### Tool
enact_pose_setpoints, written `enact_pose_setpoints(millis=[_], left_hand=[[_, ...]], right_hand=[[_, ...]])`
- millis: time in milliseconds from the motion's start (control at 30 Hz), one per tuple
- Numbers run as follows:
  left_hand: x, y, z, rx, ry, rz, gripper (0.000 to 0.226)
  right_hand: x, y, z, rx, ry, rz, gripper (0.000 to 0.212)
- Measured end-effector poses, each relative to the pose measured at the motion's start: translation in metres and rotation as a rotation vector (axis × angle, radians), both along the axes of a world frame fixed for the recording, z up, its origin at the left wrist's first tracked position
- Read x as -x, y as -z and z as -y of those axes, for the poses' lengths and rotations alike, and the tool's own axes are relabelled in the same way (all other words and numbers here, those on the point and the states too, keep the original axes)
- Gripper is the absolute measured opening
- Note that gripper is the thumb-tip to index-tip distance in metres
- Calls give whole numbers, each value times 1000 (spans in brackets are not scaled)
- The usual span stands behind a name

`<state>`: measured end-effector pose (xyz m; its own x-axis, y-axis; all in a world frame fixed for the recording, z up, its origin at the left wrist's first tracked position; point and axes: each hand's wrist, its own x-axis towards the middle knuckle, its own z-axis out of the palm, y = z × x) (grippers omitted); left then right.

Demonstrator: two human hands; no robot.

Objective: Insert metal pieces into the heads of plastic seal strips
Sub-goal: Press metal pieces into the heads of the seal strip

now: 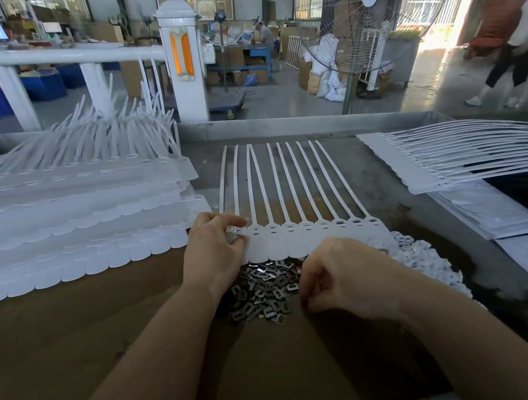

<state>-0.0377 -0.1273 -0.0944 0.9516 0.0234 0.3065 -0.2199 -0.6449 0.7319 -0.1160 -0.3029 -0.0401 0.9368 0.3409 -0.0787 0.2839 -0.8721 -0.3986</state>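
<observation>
At mid-worktop (pixel 71 323) your left hand (pixel 211 256) pinches the leftmost head of the seal strip row (pixel 306 234) — insertion at the first head is in hand. Your right hand (pixel 342 276) curls over the metal pieces (pixel 261 295); whether its fingers hold one, you cannot tell. Next: pick one piece, align it to a slot. No legible writing.

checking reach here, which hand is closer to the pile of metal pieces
Right. The right hand hovers curled at the right edge of the pile of metal pieces; the left hand is beyond it, pinching the leftmost head of the seal strip row.
</observation>
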Motion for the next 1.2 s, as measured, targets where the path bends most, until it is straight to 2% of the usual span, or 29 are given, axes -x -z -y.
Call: enact_pose_setpoints(millis=[233, 333, 433, 500, 700, 900, 1200], left_hand=[[0, 1, 0, 6, 2, 1, 16], [-1, 0, 0, 1, 2, 2, 16], [-1, 0, 0, -3, 8, -7, 16], [-1, 0, 0, 2, 11, -14, 16], [-1, -1, 0, 9, 12, -12, 17], [-1, -1, 1, 0, 3, 0, 17], [-1, 0, 1, 12, 11, 5, 16]], right_hand=[[1, 3, 3, 17, -12, 40, 8], [-2, 3, 8, -138, 48, 63, 15], [-11, 4, 17, -370, 219, 127, 8], [-22, 5, 27, -415, 336, 210, 7], [-55, 5, 52, -359, 527, 262, 8], [-78, 9, 57, -146, 512, 256, 12], [-86, 13, 60, -200, 505, 143, 12]])
